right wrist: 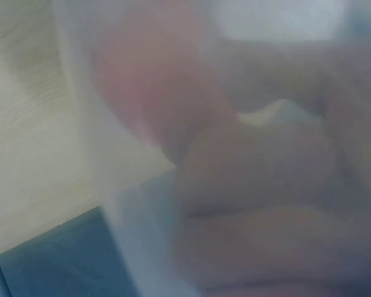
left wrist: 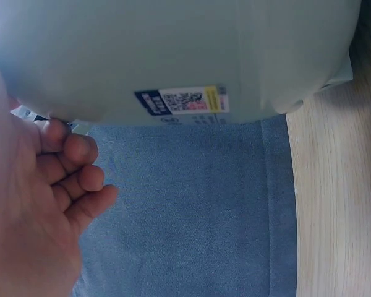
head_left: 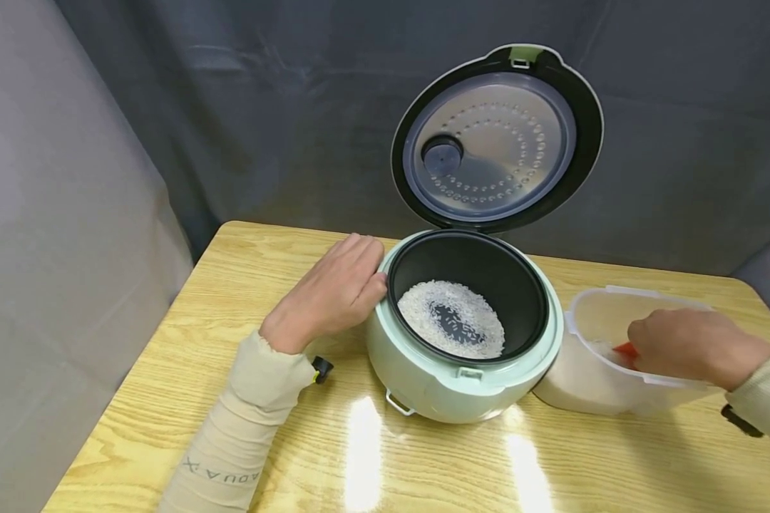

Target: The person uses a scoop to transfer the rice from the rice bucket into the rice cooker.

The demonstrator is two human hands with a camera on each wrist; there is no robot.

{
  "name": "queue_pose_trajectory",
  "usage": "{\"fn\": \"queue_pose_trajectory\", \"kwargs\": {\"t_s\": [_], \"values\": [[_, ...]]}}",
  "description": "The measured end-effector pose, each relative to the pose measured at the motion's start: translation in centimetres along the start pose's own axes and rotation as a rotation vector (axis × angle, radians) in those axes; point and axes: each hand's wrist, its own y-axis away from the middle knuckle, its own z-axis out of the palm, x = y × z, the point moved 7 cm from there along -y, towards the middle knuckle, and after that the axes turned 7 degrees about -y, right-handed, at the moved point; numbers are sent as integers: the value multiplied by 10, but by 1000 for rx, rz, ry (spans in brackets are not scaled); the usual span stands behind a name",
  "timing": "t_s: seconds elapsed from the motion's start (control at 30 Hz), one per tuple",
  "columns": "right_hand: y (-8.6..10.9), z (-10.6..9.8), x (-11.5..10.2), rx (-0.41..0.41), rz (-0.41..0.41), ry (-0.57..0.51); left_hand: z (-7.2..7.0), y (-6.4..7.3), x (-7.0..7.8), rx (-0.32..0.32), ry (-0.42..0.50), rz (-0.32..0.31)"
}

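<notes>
A mint-green rice cooker stands with its lid raised, and white rice lies in its dark inner pot. My left hand rests against the cooker's left side, thumb at the rim. In the left wrist view its fingers are loosely bent by the cooker's body. Over at the right, my right hand reaches into a translucent plastic container and grips an orange-red scoop. The container wall blurs the scoop and fingers in the right wrist view.
Cooker and container stand side by side on a light wooden table. A dark grey curtain hangs behind the table's back edge. The raised lid leans back above the cooker. A small wire bracket sticks out at the cooker's front left.
</notes>
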Motion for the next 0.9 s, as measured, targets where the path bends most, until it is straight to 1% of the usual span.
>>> {"fn": "queue_pose_trajectory", "kwargs": {"t_s": [0.07,0.27,0.57,0.77,0.9], "values": [[-1,1,1,19,-6,4,-1,0,0,-3,-4,-2],[3,1,1,64,20,-19,-2,-2,1,-4,-17,10],[4,-1,-2,65,37,-27,-1,-1,0,-9,-15,3],[4,-3,-3,86,28,-13,-1,-1,0,-2,-7,-5],[4,-3,-3,84,30,-12,0,0,0,-9,-4,-10]]}}
